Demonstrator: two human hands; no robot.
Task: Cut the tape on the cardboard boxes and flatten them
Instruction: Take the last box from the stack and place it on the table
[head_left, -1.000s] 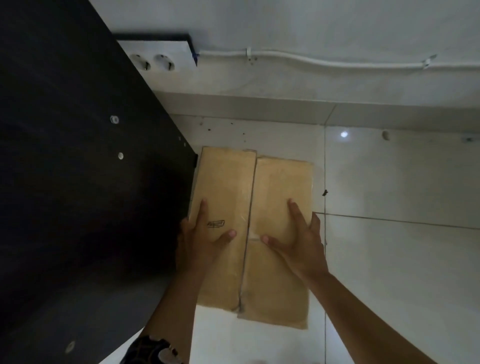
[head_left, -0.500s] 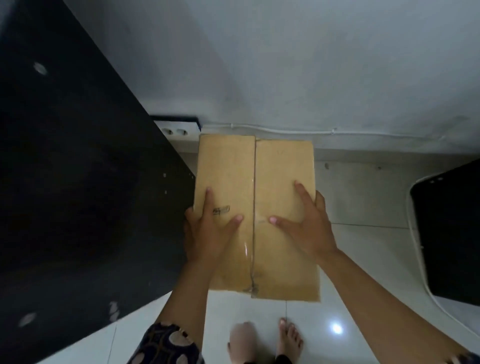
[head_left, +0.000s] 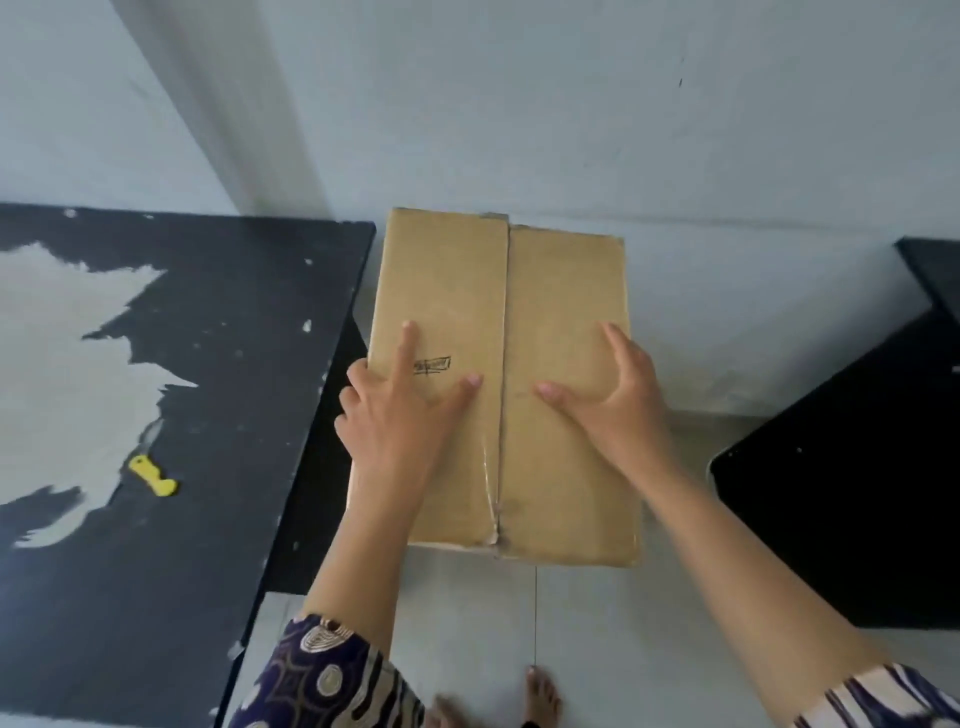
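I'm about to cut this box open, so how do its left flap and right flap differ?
The left flap bears a small black stamp; the right flap looks plain. The left hand rests on the left flap, the right hand on the right flap. Both flaps are closed, brown, and meet at the taped seam.

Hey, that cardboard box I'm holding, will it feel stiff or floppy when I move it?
The cardboard box probably stays fairly stiff: its flaps lie flat and taped. Likely light, since the left hand and right hand hold it with spread fingers. Smooth tape may be slippery.

Worn black table (head_left: 218, 364) with yellow tool (head_left: 154, 476); dark object (head_left: 852, 499) at right.
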